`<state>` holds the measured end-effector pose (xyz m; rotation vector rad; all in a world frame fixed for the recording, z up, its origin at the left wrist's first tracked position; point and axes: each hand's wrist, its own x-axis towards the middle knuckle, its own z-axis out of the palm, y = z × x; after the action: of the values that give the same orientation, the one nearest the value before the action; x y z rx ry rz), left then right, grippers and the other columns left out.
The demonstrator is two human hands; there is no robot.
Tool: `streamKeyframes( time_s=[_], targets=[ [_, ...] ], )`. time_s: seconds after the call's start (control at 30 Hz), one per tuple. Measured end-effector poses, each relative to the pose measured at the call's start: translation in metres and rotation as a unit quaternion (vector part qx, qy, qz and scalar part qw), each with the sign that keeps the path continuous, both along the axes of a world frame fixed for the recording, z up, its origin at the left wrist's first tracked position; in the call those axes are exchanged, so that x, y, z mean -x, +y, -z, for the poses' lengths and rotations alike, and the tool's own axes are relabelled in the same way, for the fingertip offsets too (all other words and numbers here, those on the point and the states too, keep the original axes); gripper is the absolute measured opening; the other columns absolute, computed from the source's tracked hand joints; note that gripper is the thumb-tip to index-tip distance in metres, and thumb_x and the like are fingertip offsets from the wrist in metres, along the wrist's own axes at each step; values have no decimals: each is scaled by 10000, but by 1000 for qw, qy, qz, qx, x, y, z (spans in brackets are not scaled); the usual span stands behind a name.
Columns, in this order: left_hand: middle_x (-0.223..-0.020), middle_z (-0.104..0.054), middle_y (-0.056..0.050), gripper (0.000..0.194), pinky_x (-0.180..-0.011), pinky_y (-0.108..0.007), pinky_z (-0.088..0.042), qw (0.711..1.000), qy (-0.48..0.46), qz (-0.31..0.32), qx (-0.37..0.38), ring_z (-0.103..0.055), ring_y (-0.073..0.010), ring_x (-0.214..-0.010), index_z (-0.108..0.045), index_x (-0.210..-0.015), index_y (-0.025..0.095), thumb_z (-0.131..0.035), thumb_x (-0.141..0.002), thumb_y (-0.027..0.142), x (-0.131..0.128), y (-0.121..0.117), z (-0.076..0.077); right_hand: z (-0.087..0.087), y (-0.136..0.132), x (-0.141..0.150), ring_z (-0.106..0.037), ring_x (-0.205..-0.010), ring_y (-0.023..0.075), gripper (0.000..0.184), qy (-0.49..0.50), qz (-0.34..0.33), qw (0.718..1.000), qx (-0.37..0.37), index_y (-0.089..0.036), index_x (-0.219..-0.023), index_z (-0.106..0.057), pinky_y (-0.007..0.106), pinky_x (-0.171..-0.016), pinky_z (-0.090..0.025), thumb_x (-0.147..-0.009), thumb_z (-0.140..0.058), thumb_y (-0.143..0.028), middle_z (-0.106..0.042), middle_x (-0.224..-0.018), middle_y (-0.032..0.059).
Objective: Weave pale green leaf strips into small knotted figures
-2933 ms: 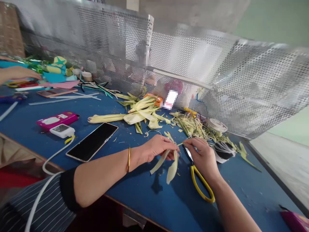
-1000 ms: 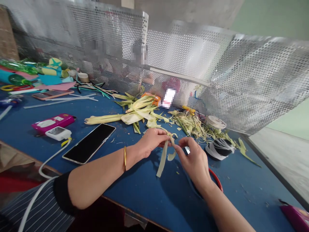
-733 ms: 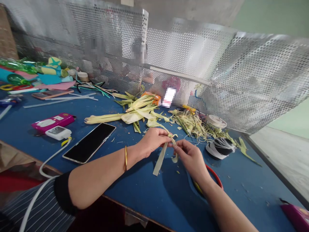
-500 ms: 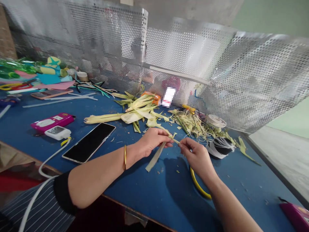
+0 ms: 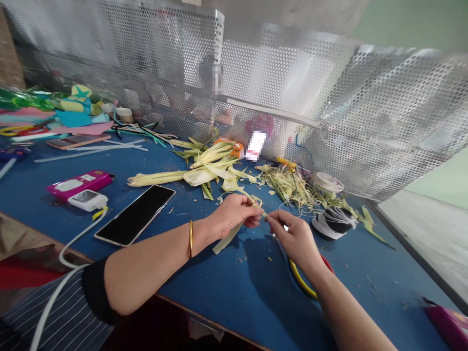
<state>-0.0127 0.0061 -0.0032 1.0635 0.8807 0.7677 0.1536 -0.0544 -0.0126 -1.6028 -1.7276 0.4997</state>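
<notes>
Both hands meet over the blue table around a thin, twisted strip of corn husk (image 5: 263, 213). My left hand (image 5: 239, 214) pinches it between thumb and fingers, and a flat, pale tail of husk (image 5: 229, 240) hangs below that palm. From the right, my right hand (image 5: 290, 231) is closed on the strip's other end with thumb and forefinger. Just beyond the hands lies a pile of pale green corn husks (image 5: 204, 170). Scissors with a yellow and red handle (image 5: 302, 280) lie partly hidden under my right wrist.
A spool of white thread (image 5: 333, 223) stands right of my right hand, near husk scraps (image 5: 292, 187). A black-screened phone (image 5: 135, 215) and a magenta box (image 5: 80, 185) with a white cable lie left. Perforated metal sheeting (image 5: 270, 73) borders the far side, with people behind it.
My right hand has shifted slightly left, closer to my left hand. The hanging husk tail has swung a little left and down behind my left hand. More of the red scissors handle shows.
</notes>
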Motion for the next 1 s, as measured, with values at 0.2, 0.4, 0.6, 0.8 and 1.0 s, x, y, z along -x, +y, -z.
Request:
streamKeyframes(
  time_s=[0.2,0.4,0.6,0.8,1.0],
  targets=[
    [-598,-659,-16,139,-581,-263,-520,1000,15,-9,-15,-632,-119,-527,-616,-704,125,-672,-831,119,1,3,-1,-2,1,-6,-449,-580,138,298,18,3,1000,20,-207,-671,-580,261,-573,-334,-864,-513,-424,-539,-593,-15],
    [-603,-660,-20,128,-588,-261,-510,1000,11,-8,-12,-623,-113,-525,-635,-705,121,-681,-824,130,2,4,0,-3,4,-11,-476,-567,144,283,70,-17,995,62,-202,-707,-625,271,-565,-345,-839,-534,-435,-564,-579,-8],
    [-651,-687,-47,186,-600,-260,-510,999,-13,9,39,-638,-119,-538,-653,-701,109,-668,-857,209,4,7,-5,-1,6,-14,-472,-547,137,257,92,-10,994,63,-203,-711,-638,267,-544,-340,-826,-548,-415,-570,-565,-10],
    [-684,-708,-69,236,-597,-274,-508,998,-15,15,56,-657,-140,-544,-663,-726,116,-595,-903,256,4,5,-7,2,6,-8,-470,-520,133,392,132,-9,987,94,-202,-693,-613,266,-514,-352,-828,-567,-567,-589,-587,2],
    [-672,-698,-49,141,-631,-267,-513,999,-10,23,40,-629,-111,-542,-675,-715,117,-702,-821,206,2,3,-1,6,5,-3,-504,-566,141,325,121,-34,991,45,-203,-684,-603,262,-553,-374,-841,-594,-487,-607,-595,2]
  ],
)
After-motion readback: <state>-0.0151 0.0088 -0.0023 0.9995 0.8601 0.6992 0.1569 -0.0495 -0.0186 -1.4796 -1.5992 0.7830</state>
